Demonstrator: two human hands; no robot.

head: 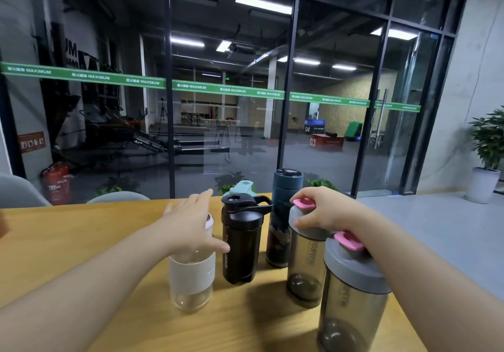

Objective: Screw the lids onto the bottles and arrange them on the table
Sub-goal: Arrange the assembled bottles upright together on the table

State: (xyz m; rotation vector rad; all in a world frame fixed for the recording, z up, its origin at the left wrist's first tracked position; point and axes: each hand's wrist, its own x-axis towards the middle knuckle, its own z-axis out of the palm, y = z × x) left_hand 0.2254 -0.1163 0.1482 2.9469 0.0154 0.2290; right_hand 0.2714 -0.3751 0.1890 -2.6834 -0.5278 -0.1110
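Several bottles stand on the wooden table [81,242]. My left hand [191,226] hovers open, fingers spread, over the top of a clear glass bottle with a white sleeve [191,275]. To its right stands a black shaker bottle [241,245] with its lid on. A mint-green lid [242,188] shows behind it. A dark blue patterned flask [281,215] stands further right. My right hand [324,212] grips the grey lid of a smoky shaker bottle [306,269] with a pink flip cap. A second smoky shaker with grey lid [354,297] stands nearest, under my right wrist.
A glass wall stands right behind the table's far edge. Grey chair backs [117,197] show at the far left edge. A potted plant [488,149] is on the floor to the right. The table's right edge runs diagonally past the nearest bottle.
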